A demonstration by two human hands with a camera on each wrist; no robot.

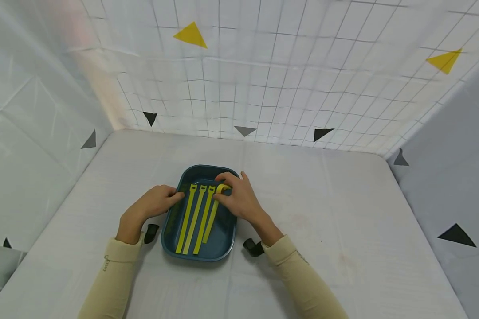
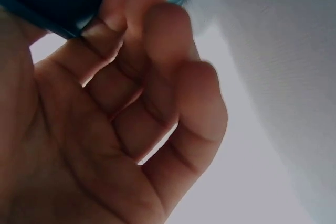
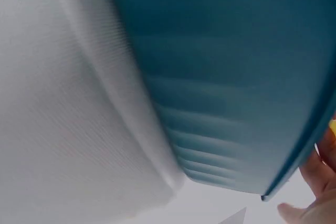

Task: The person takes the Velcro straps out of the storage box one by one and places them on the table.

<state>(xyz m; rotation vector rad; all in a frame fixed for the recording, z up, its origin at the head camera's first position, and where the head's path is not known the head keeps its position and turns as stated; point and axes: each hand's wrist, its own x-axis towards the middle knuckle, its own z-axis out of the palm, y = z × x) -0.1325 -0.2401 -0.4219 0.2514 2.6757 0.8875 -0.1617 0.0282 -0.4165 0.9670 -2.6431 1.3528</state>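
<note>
A dark blue rectangular tray (image 1: pixel 222 237) with rounded corners lies on the white table. Three yellow cable straps (image 1: pixel 194 219) with slotted heads lie side by side in it, their heads at the far end. Another yellow strap (image 1: pixel 210 223) is beside them on the right, its far end curled into a loop. My right hand (image 1: pixel 241 199) pinches that looped end between thumb and fingers, above the tray's right side. At the tray's left edge my left hand (image 1: pixel 153 204) grips the rim, thumb on top; its curled fingers (image 2: pixel 167 32) lie against the outer wall.
The white cloth-covered table (image 1: pixel 323 230) spreads around the tray. A sheet with a printed grid (image 1: pixel 271 88) hangs behind it, with yellow, grey and black triangles. Small black devices (image 1: pixel 151 233) sit by each wrist. The tray's ribbed wall (image 3: pixel 210 135) fills much of the right wrist view.
</note>
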